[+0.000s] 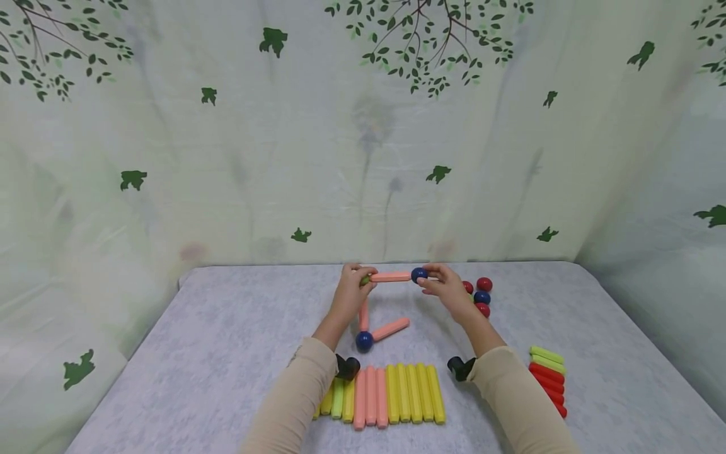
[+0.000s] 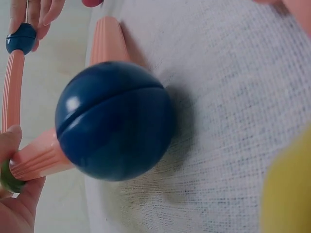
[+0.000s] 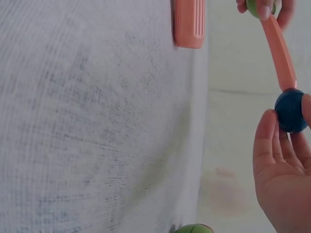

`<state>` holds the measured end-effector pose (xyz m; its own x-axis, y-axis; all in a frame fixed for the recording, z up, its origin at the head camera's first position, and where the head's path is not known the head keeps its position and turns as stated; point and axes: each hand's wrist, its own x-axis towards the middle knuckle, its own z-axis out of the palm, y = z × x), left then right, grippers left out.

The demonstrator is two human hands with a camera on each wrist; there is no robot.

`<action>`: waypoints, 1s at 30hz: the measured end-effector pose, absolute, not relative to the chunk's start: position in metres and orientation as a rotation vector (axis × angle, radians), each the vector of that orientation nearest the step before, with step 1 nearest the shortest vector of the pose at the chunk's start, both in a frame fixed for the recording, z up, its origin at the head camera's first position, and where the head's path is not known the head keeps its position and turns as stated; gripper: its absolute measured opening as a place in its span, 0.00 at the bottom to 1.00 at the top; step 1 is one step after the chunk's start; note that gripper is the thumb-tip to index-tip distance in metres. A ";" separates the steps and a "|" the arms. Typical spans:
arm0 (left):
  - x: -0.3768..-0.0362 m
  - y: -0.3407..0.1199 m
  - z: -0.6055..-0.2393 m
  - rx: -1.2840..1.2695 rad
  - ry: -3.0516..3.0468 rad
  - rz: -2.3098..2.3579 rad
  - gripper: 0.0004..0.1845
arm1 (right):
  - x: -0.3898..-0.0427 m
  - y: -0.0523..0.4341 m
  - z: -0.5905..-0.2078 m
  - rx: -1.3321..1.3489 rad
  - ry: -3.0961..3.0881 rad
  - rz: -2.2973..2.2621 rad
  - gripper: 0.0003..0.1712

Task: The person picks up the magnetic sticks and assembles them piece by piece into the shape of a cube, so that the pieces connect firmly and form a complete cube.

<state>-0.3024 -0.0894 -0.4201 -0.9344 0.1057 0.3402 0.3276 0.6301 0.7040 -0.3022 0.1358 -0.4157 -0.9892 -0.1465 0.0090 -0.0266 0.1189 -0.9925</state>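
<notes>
Apparently partway built: left hand (image 1: 350, 290) pinching green ball (image 2: 8, 181), right hand (image 1: 449, 291) pinching blue ball (image 1: 419, 275), pink stick (image 1: 391, 277) bridging them. Second pink stick (image 1: 364, 315) joining green ball to lower blue ball (image 1: 364, 341) on table (image 1: 238, 340); third stick (image 1: 391, 329) projecting, outer end bare. Yellow sticks (image 1: 415, 403), red balls (image 1: 484, 284) lying unattached.

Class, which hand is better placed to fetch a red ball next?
Probably the right hand: though pinching a blue ball, it's nearer the red balls; the left hand grips a green ball.

Pale grey table (image 1: 227, 353) — mixed stick row (image 1: 381, 397), red and green sticks (image 1: 547, 373), ball cluster (image 1: 482, 297), blue ball (image 1: 364, 342)
</notes>
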 end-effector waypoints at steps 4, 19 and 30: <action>-0.302 -0.088 -0.422 -0.211 -2.533 -1.408 0.25 | -0.298 0.134 -0.411 -0.183 2.270 -2.056 0.25; -0.298 -0.099 -0.426 -0.044 -2.655 -1.655 0.24 | -0.301 0.137 -0.426 -0.042 2.430 -1.816 0.24; -0.289 -0.105 -0.424 -0.184 -2.927 -1.459 0.26 | -0.296 0.151 -0.426 -0.205 2.525 -1.595 0.32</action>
<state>-0.2895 -0.1050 -0.4242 -0.9847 0.1597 -0.0698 0.0404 0.5989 0.7998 -0.2957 0.1513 -0.4256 -0.9798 -0.1930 -0.0515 -0.0364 0.4261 -0.9040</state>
